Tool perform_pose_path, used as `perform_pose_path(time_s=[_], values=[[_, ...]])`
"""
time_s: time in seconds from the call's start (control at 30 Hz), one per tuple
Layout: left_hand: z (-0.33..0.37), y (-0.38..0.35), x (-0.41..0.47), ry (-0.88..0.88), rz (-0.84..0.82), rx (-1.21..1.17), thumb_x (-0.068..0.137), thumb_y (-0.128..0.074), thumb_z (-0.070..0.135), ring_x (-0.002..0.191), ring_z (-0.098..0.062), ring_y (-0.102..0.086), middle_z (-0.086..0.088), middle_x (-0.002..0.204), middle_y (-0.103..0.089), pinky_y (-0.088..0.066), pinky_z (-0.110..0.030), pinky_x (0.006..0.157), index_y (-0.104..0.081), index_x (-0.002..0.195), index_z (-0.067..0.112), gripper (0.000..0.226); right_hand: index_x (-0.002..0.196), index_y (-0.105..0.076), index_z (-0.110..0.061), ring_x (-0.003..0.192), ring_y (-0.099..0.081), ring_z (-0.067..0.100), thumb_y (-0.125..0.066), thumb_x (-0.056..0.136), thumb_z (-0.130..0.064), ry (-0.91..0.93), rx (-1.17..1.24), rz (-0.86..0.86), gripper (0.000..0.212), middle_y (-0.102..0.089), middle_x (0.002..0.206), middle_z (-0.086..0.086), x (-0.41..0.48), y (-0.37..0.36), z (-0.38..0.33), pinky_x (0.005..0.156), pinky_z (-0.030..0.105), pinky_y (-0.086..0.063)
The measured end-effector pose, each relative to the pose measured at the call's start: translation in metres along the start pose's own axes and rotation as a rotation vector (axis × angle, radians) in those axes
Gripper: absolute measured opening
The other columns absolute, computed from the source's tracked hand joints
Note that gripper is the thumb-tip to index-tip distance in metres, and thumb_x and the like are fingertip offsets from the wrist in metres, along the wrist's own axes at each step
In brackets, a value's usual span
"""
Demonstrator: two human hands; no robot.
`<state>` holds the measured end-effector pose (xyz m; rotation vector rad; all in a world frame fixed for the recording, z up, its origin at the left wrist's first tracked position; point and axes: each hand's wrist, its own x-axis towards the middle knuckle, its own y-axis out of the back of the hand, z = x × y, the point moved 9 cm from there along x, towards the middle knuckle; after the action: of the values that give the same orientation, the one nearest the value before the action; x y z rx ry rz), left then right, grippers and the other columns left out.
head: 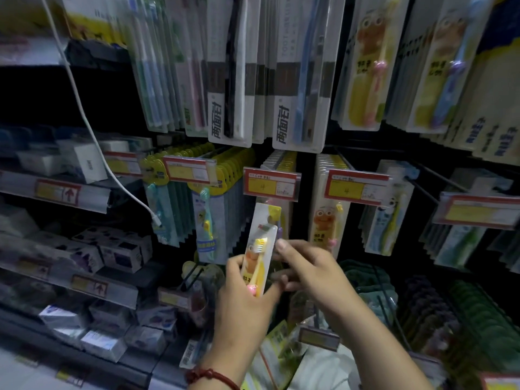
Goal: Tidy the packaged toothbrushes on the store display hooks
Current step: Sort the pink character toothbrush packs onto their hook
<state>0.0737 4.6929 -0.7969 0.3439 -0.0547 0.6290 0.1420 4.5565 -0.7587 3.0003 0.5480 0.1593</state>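
Two hands, one packaged toothbrush [260, 249] held between them, one white cable [92, 136], and five red-and-yellow price tags along the middle hooks.

two hanging toothbrush packs [230, 80] and [302, 83] each bear the vertical brand 两面针 near the bottom edge. two red-and-yellow price tags [271, 184] and [356, 187] each show a handwritten 4. red upward arrows mark shelf labels [58, 190] and [89, 285]; other print is illegible.

One head-worn wide-angle view looks forward and slightly down, close to a store display [284, 130] of hanging toothbrush packs, edges curving outward.
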Motion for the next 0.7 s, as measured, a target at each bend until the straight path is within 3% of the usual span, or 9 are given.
perform_pose_path(time_s=[0.1,0.17,0.23,0.3,0.37,0.6,0.7], values=[[0.004,-0.011,-0.004,-0.015,-0.042,0.078,0.073,-0.084,0.048,0.083,-0.015,-0.069,0.011,0.094,-0.068,-0.056,-0.040,0.069,-0.042,0.115,0.039,0.061,0.102,-0.076,-0.015,0.084,-0.075,0.023,-0.077,0.089,-0.021,0.106,-0.036,-0.006,0.015,-0.078,0.094,0.007,-0.012,0.005,-0.009,0.075,0.033,-0.060],[0.009,-0.021,-0.007,-0.046,-0.101,0.121,0.075,-0.082,0.047,0.086,-0.016,-0.067,0.010,0.098,-0.066,-0.051,-0.033,0.064,-0.038,0.119,0.040,0.062,0.098,-0.077,-0.015,0.076,-0.075,0.014,-0.073,0.091,-0.010,0.110,-0.081,0.054,0.009,-0.078,0.086,0.002,-0.016,0.015,-0.005,0.067,0.028,-0.060],[0.014,-0.030,-0.011,-0.075,-0.163,0.088,0.075,-0.083,0.049,0.088,-0.012,-0.067,0.012,0.101,-0.067,-0.052,-0.031,0.066,-0.037,0.120,0.042,0.065,0.095,-0.077,-0.017,0.075,-0.074,0.009,-0.069,0.094,-0.008,0.084,-0.081,0.134,0.012,-0.078,0.083,-0.002,-0.017,0.029,0.000,0.067,0.030,-0.061],[0.017,-0.035,-0.014,-0.089,-0.221,0.027,0.075,-0.085,0.050,0.087,-0.001,-0.068,0.016,0.104,-0.068,-0.052,-0.027,0.069,-0.038,0.121,0.045,0.066,0.098,-0.076,-0.021,0.083,-0.076,0.015,-0.067,0.095,-0.010,0.081,-0.057,0.215,0.014,-0.079,0.089,-0.001,-0.013,0.043,0.001,0.079,0.046,-0.062],[0.018,-0.037,-0.016,-0.098,-0.254,0.004,0.076,-0.084,0.052,0.086,0.007,-0.066,0.019,0.106,-0.067,-0.050,-0.021,0.070,-0.041,0.122,0.046,0.064,0.100,-0.073,-0.024,0.083,-0.076,0.022,-0.065,0.098,-0.013,0.095,-0.016,0.269,0.015,-0.079,0.089,0.000,-0.009,0.054,-0.004,0.080,0.054,-0.061],[0.017,-0.043,-0.013,-0.118,-0.301,-0.025,0.086,-0.077,0.051,0.075,0.001,-0.063,0.017,0.091,-0.067,-0.046,-0.014,0.063,-0.056,0.114,0.047,0.035,0.109,-0.068,-0.034,0.089,-0.076,0.019,-0.051,0.105,-0.010,0.147,-0.023,0.259,0.030,-0.079,0.096,-0.006,0.000,0.064,-0.011,0.081,0.054,-0.061],[0.015,-0.046,-0.010,-0.135,-0.283,0.007,0.087,-0.076,0.050,0.071,0.002,-0.061,0.023,0.089,-0.066,-0.045,-0.015,0.063,-0.057,0.112,0.048,0.032,0.109,-0.068,-0.039,0.089,-0.076,0.012,-0.050,0.105,-0.011,0.202,-0.062,0.199,0.033,-0.079,0.098,-0.009,0.001,0.061,-0.020,0.078,0.044,-0.063]])
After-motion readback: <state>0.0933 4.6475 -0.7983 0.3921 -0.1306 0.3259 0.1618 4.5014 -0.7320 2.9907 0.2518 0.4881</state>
